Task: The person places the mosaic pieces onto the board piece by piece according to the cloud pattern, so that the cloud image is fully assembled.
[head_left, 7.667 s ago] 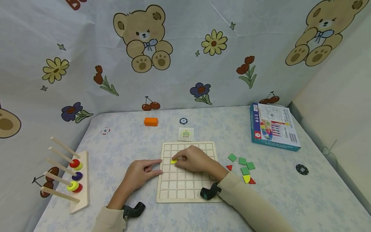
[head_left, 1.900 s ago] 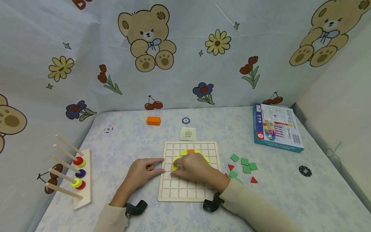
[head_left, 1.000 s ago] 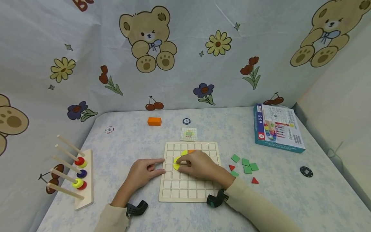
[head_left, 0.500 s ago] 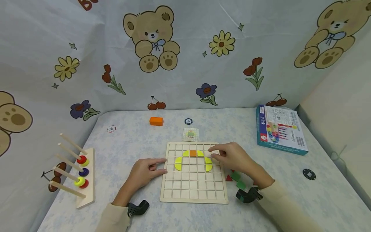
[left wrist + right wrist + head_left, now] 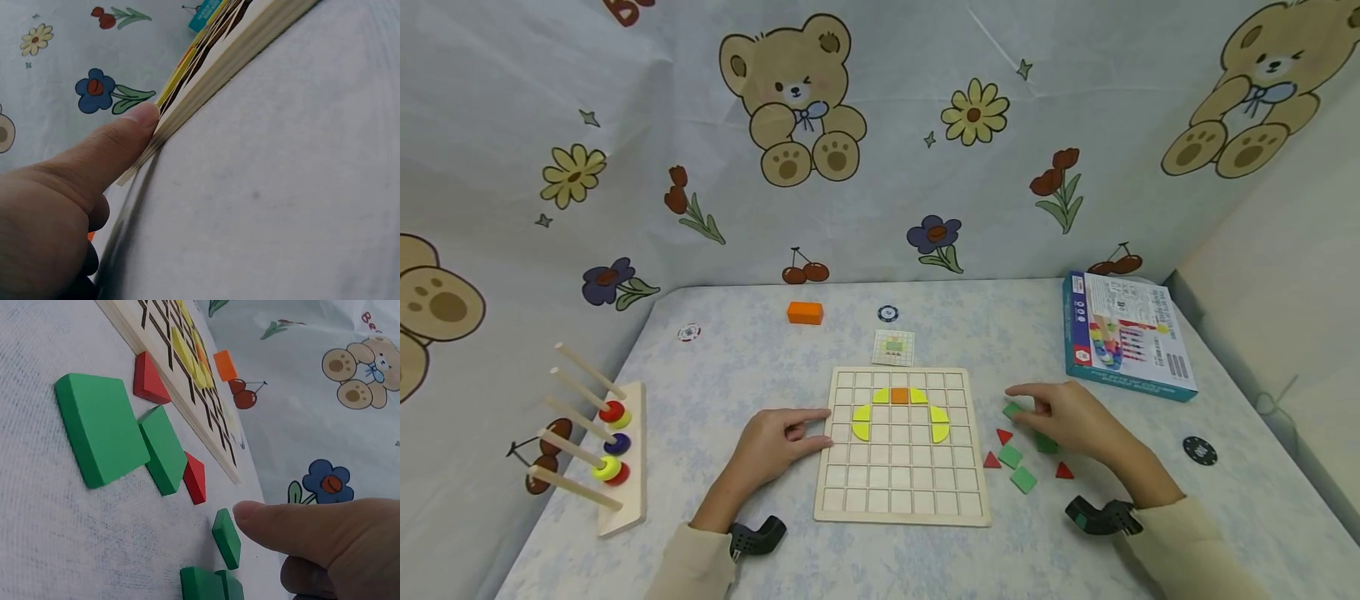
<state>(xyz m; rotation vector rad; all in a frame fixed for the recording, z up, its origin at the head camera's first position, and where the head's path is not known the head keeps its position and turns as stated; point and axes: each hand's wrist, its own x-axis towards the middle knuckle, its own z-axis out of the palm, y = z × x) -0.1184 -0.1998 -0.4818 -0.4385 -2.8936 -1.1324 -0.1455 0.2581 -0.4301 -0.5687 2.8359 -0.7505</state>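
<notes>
While near flat, square green tiles (image 5: 226, 539), right fingers (image 5: 1032, 390) apart, left fingers (image 5: 805, 415) likewise.

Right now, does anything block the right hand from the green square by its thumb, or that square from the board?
Nothing visible: the right hand is beside the green square; the nearest red triangle lies off the direct line to the board.
</notes>
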